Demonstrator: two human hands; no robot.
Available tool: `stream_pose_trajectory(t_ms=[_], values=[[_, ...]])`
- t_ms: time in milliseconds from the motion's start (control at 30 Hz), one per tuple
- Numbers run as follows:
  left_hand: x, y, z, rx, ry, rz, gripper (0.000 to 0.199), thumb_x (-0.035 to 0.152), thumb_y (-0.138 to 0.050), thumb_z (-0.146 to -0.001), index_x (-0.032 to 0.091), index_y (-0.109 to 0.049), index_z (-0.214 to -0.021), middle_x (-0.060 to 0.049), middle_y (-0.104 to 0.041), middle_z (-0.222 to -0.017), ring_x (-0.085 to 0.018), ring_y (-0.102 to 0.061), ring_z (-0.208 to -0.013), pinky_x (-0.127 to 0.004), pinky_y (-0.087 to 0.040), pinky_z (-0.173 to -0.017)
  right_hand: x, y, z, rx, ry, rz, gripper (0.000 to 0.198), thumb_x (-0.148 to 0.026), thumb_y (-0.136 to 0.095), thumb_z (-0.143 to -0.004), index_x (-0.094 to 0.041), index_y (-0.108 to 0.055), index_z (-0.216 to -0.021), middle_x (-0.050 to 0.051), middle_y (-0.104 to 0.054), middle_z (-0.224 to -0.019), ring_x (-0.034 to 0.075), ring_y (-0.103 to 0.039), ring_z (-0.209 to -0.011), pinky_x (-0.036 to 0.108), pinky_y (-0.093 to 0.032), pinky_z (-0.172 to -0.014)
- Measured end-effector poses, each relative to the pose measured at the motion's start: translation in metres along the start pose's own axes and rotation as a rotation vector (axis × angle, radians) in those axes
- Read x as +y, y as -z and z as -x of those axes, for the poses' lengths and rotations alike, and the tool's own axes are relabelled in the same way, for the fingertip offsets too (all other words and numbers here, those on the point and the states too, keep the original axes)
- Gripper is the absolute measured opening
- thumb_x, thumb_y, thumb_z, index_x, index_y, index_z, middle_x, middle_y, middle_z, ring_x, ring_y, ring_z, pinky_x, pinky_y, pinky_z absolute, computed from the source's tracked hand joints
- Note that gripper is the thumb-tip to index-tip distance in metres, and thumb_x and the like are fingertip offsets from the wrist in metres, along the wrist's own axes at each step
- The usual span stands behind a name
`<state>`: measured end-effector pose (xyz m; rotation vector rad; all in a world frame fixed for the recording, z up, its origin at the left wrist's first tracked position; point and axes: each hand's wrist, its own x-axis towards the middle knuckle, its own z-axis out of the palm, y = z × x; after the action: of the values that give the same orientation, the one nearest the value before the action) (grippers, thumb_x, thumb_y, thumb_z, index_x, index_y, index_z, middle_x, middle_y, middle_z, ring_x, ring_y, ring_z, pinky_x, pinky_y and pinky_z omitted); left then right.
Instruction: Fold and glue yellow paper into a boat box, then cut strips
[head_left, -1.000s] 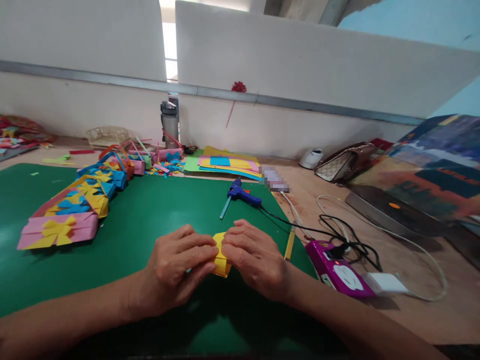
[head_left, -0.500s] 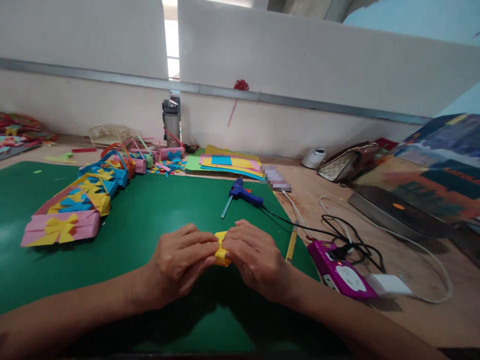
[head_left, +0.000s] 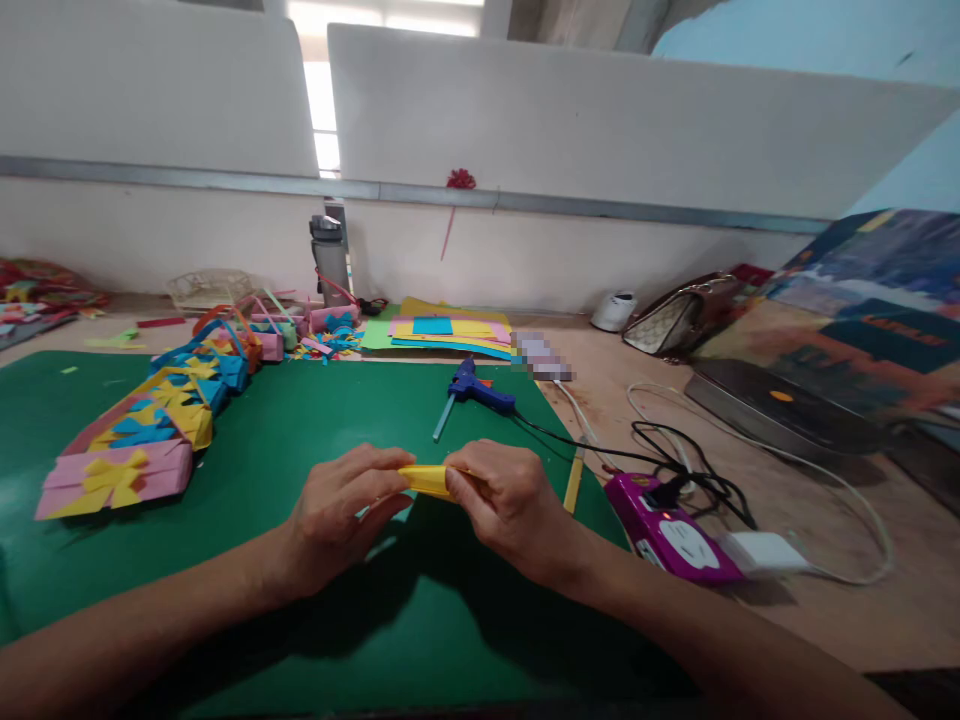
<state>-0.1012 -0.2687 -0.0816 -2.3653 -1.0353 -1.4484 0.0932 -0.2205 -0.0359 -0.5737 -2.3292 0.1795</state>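
Note:
Between my hands, above the green mat (head_left: 300, 660), is a piece of folded yellow paper (head_left: 427, 481). My left hand (head_left: 337, 515) pinches its left end between thumb and fingers. My right hand (head_left: 510, 500) is closed around the right end, covering most of that side. Beyond my hands lies a blue glue gun (head_left: 480, 388) with a pale glue stick poking out. On the left stands a row of small folded paper baskets, the nearest a pink basket (head_left: 161, 468) with a yellow bow (head_left: 114, 480).
Stacked coloured paper (head_left: 450, 335) lies at the back, beside a grey bottle (head_left: 330, 262). To the right are a yellow cutter knife (head_left: 574, 482), a purple power strip (head_left: 671, 530) with tangled black cable (head_left: 720, 480), and a dark case (head_left: 780, 410).
My hands have drawn slightly apart and turned the yellow paper, so more of it shows as a narrow strip. The whole view has shifted a little.

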Motion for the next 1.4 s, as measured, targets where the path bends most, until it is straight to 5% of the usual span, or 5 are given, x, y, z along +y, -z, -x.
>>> stream_pose_trajectory(t_ms=[300,500,867,1133,1400], values=[[0.004,0.002,-0.005,-0.006,0.024,0.008,0.007,0.015,-0.054,-0.086,0.017,-0.054,-0.080,-0.009,-0.071,-0.089,-0.013,-0.066,-0.076,-0.025,-0.052,-0.069,0.003,-0.005,0.003,0.033,0.217,0.100,0.024,-0.014,-0.043,-0.088,-0.013,-0.059,-0.069,0.004,-0.061,-0.061,0.013,-0.048,-0.056,0.026,-0.036,-0.058],[0.005,0.005,-0.007,-0.055,0.063,0.017,0.012,0.021,-0.050,-0.090,0.015,-0.058,-0.097,-0.007,-0.071,-0.083,-0.014,-0.067,-0.074,-0.022,-0.053,-0.065,0.004,-0.008,0.004,0.001,0.320,0.178,0.026,-0.009,-0.041,-0.087,-0.014,-0.056,-0.067,0.004,-0.061,-0.062,0.013,-0.049,-0.058,0.027,-0.036,-0.058],[0.004,0.003,-0.010,-0.049,-0.072,0.091,0.012,0.016,-0.053,-0.088,0.014,-0.060,-0.098,-0.010,-0.072,-0.086,-0.015,-0.068,-0.081,-0.025,-0.055,-0.072,0.006,-0.012,0.009,-0.031,0.303,0.195,0.024,-0.008,-0.037,-0.088,-0.014,-0.056,-0.074,0.004,-0.062,-0.068,0.013,-0.055,-0.062,0.024,-0.041,-0.059],[-0.001,0.007,-0.002,-0.101,-0.244,-0.074,0.017,0.020,-0.065,-0.080,0.013,-0.059,-0.095,-0.013,-0.070,-0.098,-0.018,-0.066,-0.091,-0.030,-0.055,-0.079,0.009,-0.012,0.009,-0.074,0.270,0.210,0.022,-0.008,-0.038,-0.088,-0.014,-0.056,-0.076,0.006,-0.064,-0.071,0.014,-0.059,-0.067,0.024,-0.042,-0.062],[-0.006,0.007,0.002,-0.128,-0.266,-0.125,0.009,0.011,-0.052,-0.086,0.012,-0.061,-0.087,-0.014,-0.068,-0.103,-0.020,-0.063,-0.095,-0.033,-0.055,-0.078,0.010,-0.013,0.010,-0.064,0.254,0.234,0.022,-0.010,-0.039,-0.088,-0.015,-0.055,-0.074,0.004,-0.062,-0.067,0.013,-0.054,-0.060,0.024,-0.038,-0.056]])
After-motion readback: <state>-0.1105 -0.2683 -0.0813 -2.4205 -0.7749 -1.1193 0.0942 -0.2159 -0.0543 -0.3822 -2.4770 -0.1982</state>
